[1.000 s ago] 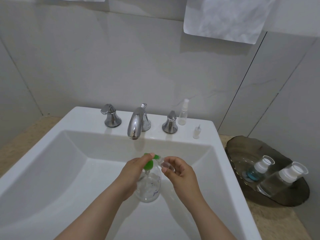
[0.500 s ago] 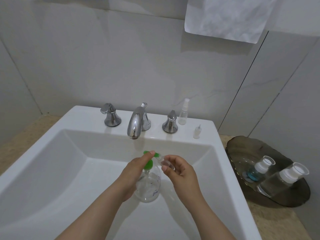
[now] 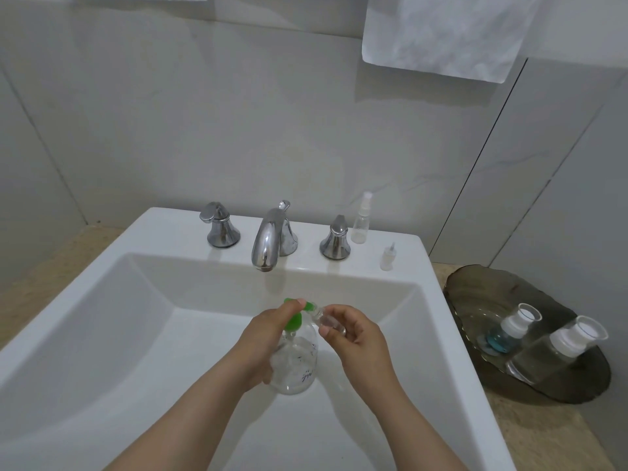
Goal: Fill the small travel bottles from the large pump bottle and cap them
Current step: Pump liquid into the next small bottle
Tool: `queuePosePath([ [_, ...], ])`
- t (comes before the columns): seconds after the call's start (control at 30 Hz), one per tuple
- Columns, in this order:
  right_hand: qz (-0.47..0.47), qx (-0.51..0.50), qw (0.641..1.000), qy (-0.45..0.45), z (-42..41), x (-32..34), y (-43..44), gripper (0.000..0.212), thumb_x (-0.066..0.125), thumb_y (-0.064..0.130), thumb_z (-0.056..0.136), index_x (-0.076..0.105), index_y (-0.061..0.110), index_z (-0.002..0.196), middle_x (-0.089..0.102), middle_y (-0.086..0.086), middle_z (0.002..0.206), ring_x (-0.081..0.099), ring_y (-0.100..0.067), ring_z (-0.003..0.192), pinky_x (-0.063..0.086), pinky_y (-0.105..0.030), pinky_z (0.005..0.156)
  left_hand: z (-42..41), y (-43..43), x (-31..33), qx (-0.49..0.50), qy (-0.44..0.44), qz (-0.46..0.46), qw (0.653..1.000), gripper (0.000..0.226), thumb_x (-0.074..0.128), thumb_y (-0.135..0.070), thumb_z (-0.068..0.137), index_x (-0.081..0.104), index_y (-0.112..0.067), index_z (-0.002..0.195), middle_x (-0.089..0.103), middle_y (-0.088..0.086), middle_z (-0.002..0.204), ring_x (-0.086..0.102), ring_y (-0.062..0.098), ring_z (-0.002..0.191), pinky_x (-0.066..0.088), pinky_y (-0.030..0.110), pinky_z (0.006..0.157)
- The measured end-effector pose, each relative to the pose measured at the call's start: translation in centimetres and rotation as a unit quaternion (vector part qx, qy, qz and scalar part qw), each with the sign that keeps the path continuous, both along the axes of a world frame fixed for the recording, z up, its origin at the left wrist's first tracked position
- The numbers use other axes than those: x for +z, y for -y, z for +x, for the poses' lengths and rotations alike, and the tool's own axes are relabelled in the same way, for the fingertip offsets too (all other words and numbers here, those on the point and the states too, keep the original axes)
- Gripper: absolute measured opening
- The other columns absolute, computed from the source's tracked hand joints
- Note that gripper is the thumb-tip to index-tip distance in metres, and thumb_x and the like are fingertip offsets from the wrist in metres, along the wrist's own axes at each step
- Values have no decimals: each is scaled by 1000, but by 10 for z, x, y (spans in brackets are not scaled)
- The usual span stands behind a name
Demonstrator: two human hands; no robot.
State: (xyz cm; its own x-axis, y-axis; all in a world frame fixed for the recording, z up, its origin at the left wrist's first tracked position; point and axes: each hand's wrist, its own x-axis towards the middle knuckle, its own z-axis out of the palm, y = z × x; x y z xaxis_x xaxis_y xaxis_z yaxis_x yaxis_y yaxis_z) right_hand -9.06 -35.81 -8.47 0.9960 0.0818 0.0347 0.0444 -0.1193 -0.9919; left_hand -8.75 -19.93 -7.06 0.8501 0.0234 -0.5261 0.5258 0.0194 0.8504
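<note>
Left hand (image 3: 268,338) wrapping pump bottle (image 3: 295,368), finger pressing green pump head (image 3: 293,322); right hand (image 3: 358,338) pinching travel bottle (image 3: 328,322) at nozzle. We're working in sink (image 3: 102,317), guessing drips land there.

Both forearms bare, entering from the bottom edge and converging toward centre. Left hand (image 3: 268,338) curled round the pump bottle (image 3: 299,365), one fingertip (image 3: 299,302) laid on top of its green pump head (image 3: 293,322). Right hand (image 3: 360,341) just beside it, thumb and fingers pinching a small travel bottle (image 3: 329,321), held tilted.
</note>
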Motion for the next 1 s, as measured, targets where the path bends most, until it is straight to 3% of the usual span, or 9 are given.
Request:
queuePosePath([
  [0.23, 18, 8, 1000, -6, 0, 0, -1, 20, 67, 4, 86, 69, 23, 92, 73, 8, 94, 65, -18, 98, 52, -22, 84, -1, -2, -2, -12, 1, 7, 1000, 73, 56, -70, 60, 65, -28, 118, 59, 0, 123, 58, 27, 114, 39, 34, 69],
  [0.43, 16, 12, 1000, 0, 1, 0, 0, 18, 67, 6, 87, 69, 21, 96, 72, 4, 96, 65, -20, 100, 53, -38, 92, -3, -4, -1, -34, -14, -7, 999, 89, 57, -86, 49, 57, -39, 125, 55, -10, 132, 50, 27, 126, 40, 55, 93],
  [0.57, 20, 11, 1000, 4, 0, 1, 0, 19, 66, 5, 87, 69, 21, 97, 72, 5, 96, 65, -17, 102, 53, -35, 92, -3, -2, 1, -28, -9, -18, 999, 71, 57, -81, 66, 57, -40, 124, 52, -9, 134, 47, 27, 127, 37, 48, 84],
  [0.77, 13, 6, 1000, 6, 0, -1, 0, 19, 66, 6, 87, 69, 23, 96, 72, 5, 96, 65, -19, 101, 53, -36, 92, -1, 0, 1, -23, -12, -4, 1000, 73, 57, -74, 63, 61, -34, 124, 58, -7, 129, 54, 26, 120, 40, 45, 84],
  [0.9, -12, 4, 1000, 7, 1, -3, 1, 18, 67, 7, 86, 70, 22, 95, 72, 4, 93, 64, -20, 94, 52, -34, 87, -2, 0, 3, -15, 9, 6, 1000, 67, 55, -68, 62, 68, -27, 113, 61, 0, 114, 59, 26, 99, 35, 28, 60],
  [1.0, -15, 2, 1000, 3, 1, -3, 1, 18, 68, 8, 86, 70, 23, 95, 72, 6, 93, 64, -18, 93, 51, -28, 83, -2, -1, 2, -9, 16, 12, 1000, 68, 55, -67, 62, 68, -23, 112, 60, 3, 114, 60, 30, 99, 33, 24, 55],
])
